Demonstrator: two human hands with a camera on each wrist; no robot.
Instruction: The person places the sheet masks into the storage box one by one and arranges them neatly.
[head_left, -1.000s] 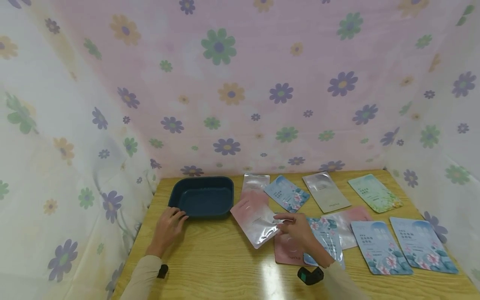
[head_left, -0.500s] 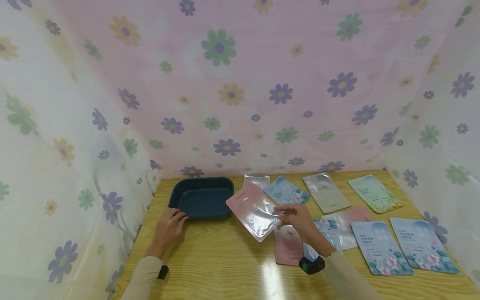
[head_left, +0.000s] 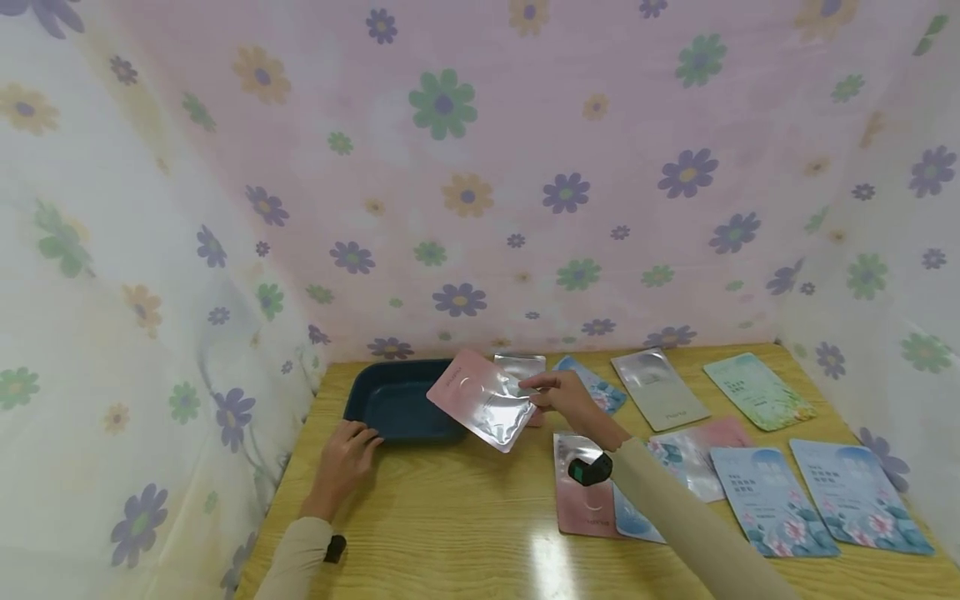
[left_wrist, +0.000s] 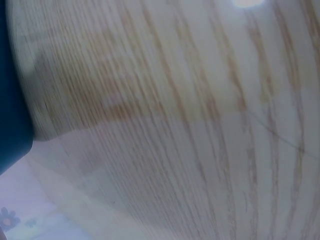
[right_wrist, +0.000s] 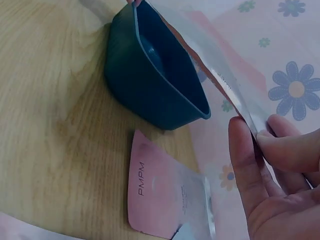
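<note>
Open wood nearby, crowded right side

In front of the dark blue basin (head_left: 397, 408), bare wooden table (head_left: 450, 504) is stretching from the left hand (head_left: 348, 457) to the foremost pink packet (head_left: 585, 504), giving wide passage. Above the basin's right end, the held packet (head_left: 480, 393) is blocking the way. The right sleeve (head_left: 697, 518) is hanging above several packets (head_left: 635, 520), and the flowered curtain (head_left: 510, 117) is closing the back.

Points curled left hand (head_left: 348, 457) toward one o'clock; angles right hand (head_left: 568, 402) toward ten, pinching between thumb (right_wrist: 292, 151) and fingers (right_wrist: 242, 155).
</note>
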